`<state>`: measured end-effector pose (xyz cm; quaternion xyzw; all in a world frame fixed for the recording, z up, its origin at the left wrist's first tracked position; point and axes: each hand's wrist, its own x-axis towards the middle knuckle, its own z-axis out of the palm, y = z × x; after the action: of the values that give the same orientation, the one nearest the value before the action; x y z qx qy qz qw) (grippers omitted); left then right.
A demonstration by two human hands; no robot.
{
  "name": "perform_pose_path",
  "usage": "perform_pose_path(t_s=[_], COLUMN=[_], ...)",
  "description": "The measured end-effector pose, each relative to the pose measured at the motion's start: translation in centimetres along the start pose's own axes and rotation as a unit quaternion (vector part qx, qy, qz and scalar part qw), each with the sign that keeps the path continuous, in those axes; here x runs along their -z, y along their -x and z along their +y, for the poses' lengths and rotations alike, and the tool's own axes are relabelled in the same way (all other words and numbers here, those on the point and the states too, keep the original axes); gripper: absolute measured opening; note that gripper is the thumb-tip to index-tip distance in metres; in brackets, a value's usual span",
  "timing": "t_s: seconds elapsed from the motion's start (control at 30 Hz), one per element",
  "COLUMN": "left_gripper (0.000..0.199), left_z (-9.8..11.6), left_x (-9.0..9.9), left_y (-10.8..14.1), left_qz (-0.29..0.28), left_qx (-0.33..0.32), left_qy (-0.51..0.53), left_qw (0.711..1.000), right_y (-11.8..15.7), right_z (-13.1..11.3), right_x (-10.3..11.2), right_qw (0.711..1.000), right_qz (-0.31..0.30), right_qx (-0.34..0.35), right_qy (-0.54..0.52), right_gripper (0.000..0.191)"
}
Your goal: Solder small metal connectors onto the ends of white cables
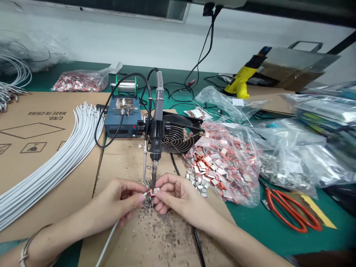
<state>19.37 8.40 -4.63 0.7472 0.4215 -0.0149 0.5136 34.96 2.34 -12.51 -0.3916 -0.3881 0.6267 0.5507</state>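
Observation:
My left hand (126,198) pinches the end of a white cable (107,241), whose length runs down to the bottom edge. Opposite it, my right hand (174,193) holds a small orange and silver connector (156,190) between thumb and finger. Cable end and connector meet just under the tip of a soldering iron (154,174), which is clamped upright in a black holder. A thin metal solder feed tube (144,167) comes down beside the tip. Whether the wires touch the connector is too small to tell.
Behind stand a blue solder feeder (122,120) with a solder spool (124,86) and a black fan (180,133). A bundle of white cables (63,159) lies left. At right are a bag of connectors (222,163), orange-handled scissors (292,209) and a yellow heat gun (241,79). Solder crumbs litter the cardboard (119,237).

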Motion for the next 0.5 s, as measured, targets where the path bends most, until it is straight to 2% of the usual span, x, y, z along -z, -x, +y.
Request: perform_pose_path(t_s=[0.2,0.5], left_gripper=[0.036,0.034], left_z=[-0.09,0.20], left_x=[-0.13,0.04], left_y=[-0.34,-0.14], left_qz=[-0.008,-0.014], left_qx=[0.008,0.021], left_qy=[0.021,0.032], left_qw=[1.000,0.999], right_y=[0.09,0.05], right_z=[-0.17,-0.15], right_x=[0.27,0.10], right_qw=[0.999,1.000], right_qz=[-0.002,0.005], right_qx=[0.013,0.005], right_qy=[-0.029,-0.016], right_gripper=[0.036,0.029])
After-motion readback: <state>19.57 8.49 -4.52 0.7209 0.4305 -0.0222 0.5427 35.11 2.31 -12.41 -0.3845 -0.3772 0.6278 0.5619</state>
